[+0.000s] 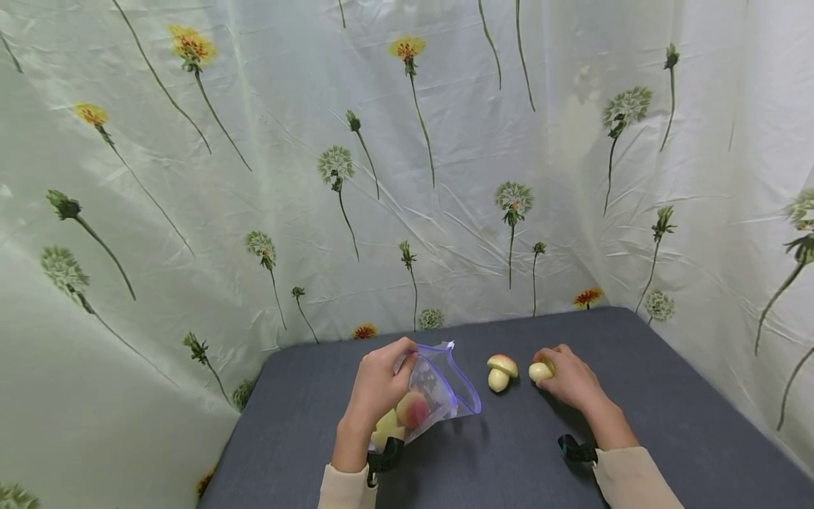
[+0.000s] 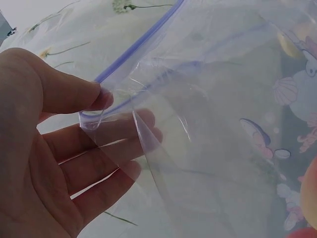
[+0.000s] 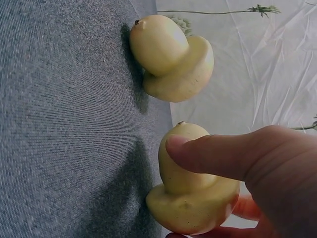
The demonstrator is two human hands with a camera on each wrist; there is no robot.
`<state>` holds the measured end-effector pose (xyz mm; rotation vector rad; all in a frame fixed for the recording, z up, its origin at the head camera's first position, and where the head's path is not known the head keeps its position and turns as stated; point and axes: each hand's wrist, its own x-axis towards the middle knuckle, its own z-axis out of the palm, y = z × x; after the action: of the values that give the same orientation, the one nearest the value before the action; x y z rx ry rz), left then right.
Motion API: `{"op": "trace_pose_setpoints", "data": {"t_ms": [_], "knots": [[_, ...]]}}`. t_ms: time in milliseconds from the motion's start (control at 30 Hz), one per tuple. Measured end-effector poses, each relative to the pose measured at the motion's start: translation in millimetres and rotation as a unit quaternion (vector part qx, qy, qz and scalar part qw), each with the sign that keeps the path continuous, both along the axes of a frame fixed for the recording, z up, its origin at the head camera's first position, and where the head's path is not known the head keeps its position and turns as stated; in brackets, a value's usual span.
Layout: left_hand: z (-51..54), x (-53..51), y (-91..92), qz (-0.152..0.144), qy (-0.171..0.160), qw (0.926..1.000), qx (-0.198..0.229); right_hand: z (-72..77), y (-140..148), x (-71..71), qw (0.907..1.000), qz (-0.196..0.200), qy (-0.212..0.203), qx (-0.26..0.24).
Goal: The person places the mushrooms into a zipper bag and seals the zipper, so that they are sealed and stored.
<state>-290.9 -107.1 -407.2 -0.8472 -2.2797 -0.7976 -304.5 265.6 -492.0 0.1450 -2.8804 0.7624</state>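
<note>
My left hand point(image 1: 381, 382) pinches the purple-edged rim of a clear zip bag point(image 1: 459, 385) between thumb and index finger. The bag's mouth gapes to the right, and printed shells show on its side point(image 2: 285, 91). Inside lie a peach point(image 1: 413, 409) and a pale yellow piece point(image 1: 386, 428), partly hidden by the wrist. With thumb and fingers, my right hand point(image 1: 569, 379) grips a toy mushroom point(image 3: 198, 210); its cap is partly covered by the fingers. A second mushroom point(image 1: 502, 370), with a reddish cap and cream stem, lies on the table between the bag and that hand.
Dark grey cloth covers the table point(image 1: 509, 466). A white curtain point(image 1: 286, 177) printed with dandelions hangs behind the table and along its sides. Each wrist wears a black band point(image 1: 575, 448).
</note>
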Motion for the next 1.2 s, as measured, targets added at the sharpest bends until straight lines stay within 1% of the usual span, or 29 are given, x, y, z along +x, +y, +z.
{"op": "trace_pose_setpoints", "data": {"t_ms": [233, 433, 700, 833, 1033, 1200], "knots": [[0.0, -0.5, -0.4, -0.007, -0.009, 0.9998, 0.013, 2.2, 1, 0.5, 1.0000, 0.001, -0.006, -0.001], [0.6, -0.2, -0.9, 0.001, -0.021, 0.9994, 0.027, 5.3, 2, 0.6, 1.0000, 0.001, -0.007, -0.004], [0.4, -1.3, -1.3, 0.002, -0.022, 0.9993, 0.031, 8.4, 3, 1.9, 1.0000, 0.004, -0.003, -0.005], [-0.2, -1.7, -0.8, -0.003, -0.021, 0.9992, 0.033, 9.4, 2, 3.3, 1.0000, 0.005, 0.007, -0.004], [0.4, -2.1, -0.1, -0.007, -0.012, 0.9995, 0.030, 15.7, 0, 5.2, 0.9998, 0.007, 0.017, -0.010], [-0.5, -2.4, -0.1, -0.006, -0.016, 0.9994, 0.030, 19.5, -1, 6.0, 0.9997, 0.008, 0.020, -0.014]]}}
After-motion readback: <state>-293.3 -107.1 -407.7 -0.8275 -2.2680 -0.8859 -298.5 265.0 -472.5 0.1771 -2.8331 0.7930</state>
